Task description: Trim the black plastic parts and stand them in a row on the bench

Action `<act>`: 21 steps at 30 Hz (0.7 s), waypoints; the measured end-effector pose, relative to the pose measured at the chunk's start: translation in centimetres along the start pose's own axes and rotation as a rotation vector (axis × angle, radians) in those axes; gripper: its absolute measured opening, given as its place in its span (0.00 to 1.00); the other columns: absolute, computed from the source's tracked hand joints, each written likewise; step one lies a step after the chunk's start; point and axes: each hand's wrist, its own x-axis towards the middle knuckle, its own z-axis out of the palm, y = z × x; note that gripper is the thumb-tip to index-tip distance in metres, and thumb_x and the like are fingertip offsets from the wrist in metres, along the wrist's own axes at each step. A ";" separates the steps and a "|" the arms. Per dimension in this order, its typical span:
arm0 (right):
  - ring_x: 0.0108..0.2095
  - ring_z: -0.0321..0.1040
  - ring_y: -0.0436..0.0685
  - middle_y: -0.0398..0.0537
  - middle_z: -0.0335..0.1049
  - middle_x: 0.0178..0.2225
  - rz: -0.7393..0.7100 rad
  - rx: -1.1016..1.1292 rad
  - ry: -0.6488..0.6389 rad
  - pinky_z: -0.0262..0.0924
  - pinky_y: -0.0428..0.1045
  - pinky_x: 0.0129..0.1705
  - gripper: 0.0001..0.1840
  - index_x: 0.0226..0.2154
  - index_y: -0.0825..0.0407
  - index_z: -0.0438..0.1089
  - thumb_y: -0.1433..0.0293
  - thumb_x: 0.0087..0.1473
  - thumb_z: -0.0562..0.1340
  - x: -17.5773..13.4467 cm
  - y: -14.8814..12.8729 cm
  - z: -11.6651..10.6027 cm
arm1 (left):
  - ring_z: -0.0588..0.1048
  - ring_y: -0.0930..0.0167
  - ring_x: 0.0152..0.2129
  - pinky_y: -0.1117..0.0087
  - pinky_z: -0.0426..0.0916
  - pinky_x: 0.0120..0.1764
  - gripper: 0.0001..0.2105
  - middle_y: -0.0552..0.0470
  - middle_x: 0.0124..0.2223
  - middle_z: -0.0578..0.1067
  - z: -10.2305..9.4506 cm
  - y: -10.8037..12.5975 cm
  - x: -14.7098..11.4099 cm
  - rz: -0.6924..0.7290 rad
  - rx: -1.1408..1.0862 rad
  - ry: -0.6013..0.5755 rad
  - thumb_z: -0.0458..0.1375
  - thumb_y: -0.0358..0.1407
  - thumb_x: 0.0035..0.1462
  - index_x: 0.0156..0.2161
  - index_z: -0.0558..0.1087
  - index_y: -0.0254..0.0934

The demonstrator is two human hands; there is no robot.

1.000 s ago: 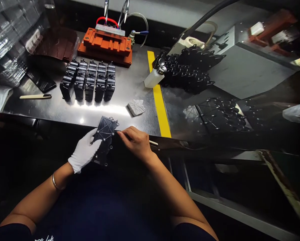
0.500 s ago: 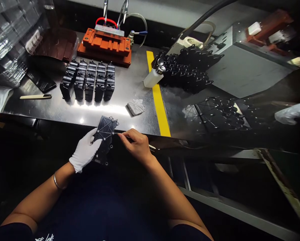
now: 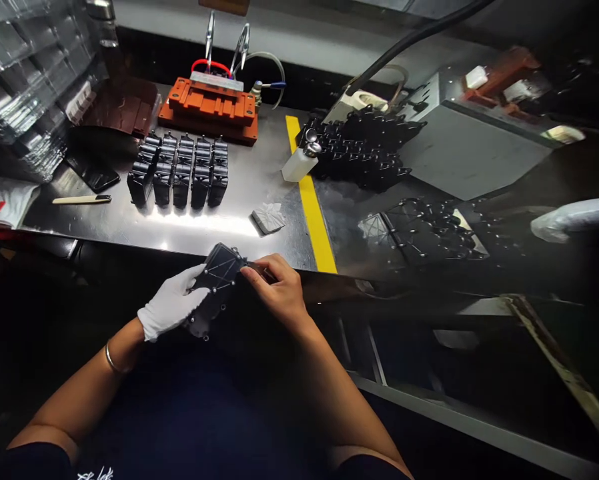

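My left hand, in a white glove, is closed around the lower left side of a flat black plastic cover. Crossed ribs and small round bosses mark the cover's face, and it tilts just off the bench's front edge. My bare right hand pinches a slim tool between thumb and fingers at the cover's upper right edge. Most of that tool is hidden by the fingers. On the bench beyond stand several black plastic parts in a row, and a folded grey-white pad lies nearer.
An orange fixture stands at the back. Right of it are a white pump bottle, yellow tape, stacked black covers and a grey metal box. A pale-handled knife and clear trays are left. A gloved hand shows far right.
The cover has turned and tilted in my left hand. My right hand has shifted from a boss on its face to the upper right edge. The view has shifted slightly.
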 end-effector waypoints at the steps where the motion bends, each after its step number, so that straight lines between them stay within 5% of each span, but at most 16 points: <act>1: 0.26 0.65 0.52 0.48 0.71 0.27 0.047 0.054 -0.066 0.59 0.47 0.26 0.14 0.29 0.53 0.73 0.57 0.50 0.65 0.3 0.2 -0.5 | 0.78 0.65 0.40 0.65 0.73 0.43 0.25 0.46 0.46 0.79 -0.6 0.7 -0.4 -0.017 0.037 -0.118 0.60 0.36 0.54 0.58 0.67 0.38; 4: 0.23 0.62 0.51 0.47 0.69 0.23 0.203 0.358 -0.523 0.54 0.46 0.22 0.20 0.25 0.54 0.74 0.53 0.44 0.68 0.6 0.8 -1.1 | 0.77 0.64 0.42 0.66 0.74 0.42 0.23 0.46 0.44 0.79 -2.3 2.8 -1.5 -0.112 0.169 -0.390 0.62 0.33 0.52 0.55 0.71 0.38; 7: 0.18 0.54 0.48 0.43 0.60 0.17 0.245 0.591 -0.744 0.47 0.45 0.18 0.28 0.15 0.54 0.67 0.45 0.44 0.63 -0.2 1.2 -0.2 | 0.79 0.68 0.30 0.72 0.74 0.30 0.19 0.48 0.34 0.80 -3.9 3.5 -1.5 -0.178 0.073 -0.354 0.64 0.35 0.50 0.49 0.75 0.36; 11: 0.17 0.51 0.47 0.41 0.55 0.17 0.346 0.739 -0.426 0.47 0.45 0.16 0.28 0.16 0.53 0.66 0.45 0.43 0.62 -1.8 1.4 0.9 | 0.79 0.70 0.30 0.74 0.73 0.32 0.12 0.49 0.35 0.79 -5.0 1.5 -1.4 -0.022 -0.319 0.000 0.64 0.39 0.49 0.39 0.78 0.36; 14: 0.18 0.55 0.49 0.43 0.58 0.20 0.388 0.676 -0.192 0.50 0.46 0.17 0.22 0.17 0.52 0.69 0.50 0.39 0.67 -2.6 1.2 1.3 | 0.79 0.58 0.37 0.58 0.75 0.40 0.18 0.43 0.39 0.80 -3.6 -1.3 -2.0 -0.068 -0.375 -0.086 0.70 0.33 0.38 0.39 0.78 0.33; 16: 0.20 0.57 0.50 0.44 0.62 0.21 0.380 0.568 -0.130 0.53 0.46 0.18 0.19 0.20 0.51 0.71 0.53 0.36 0.70 -2.7 0.9 1.8 | 0.77 0.54 0.42 0.48 0.71 0.46 0.17 0.42 0.41 0.79 -2.0 -3.0 -2.0 -0.119 -0.543 -0.148 0.68 0.32 0.39 0.39 0.78 0.32; 21: 0.21 0.59 0.49 0.46 0.69 0.28 0.609 0.714 0.109 0.54 0.45 0.15 0.23 0.31 0.48 0.74 0.49 0.37 0.69 -2.2 0.7 3.3 | 0.77 0.59 0.41 0.45 0.66 0.53 0.06 0.50 0.31 0.79 -0.5 -4.9 -0.5 -0.070 -0.800 0.151 0.68 0.30 0.40 0.26 0.76 0.34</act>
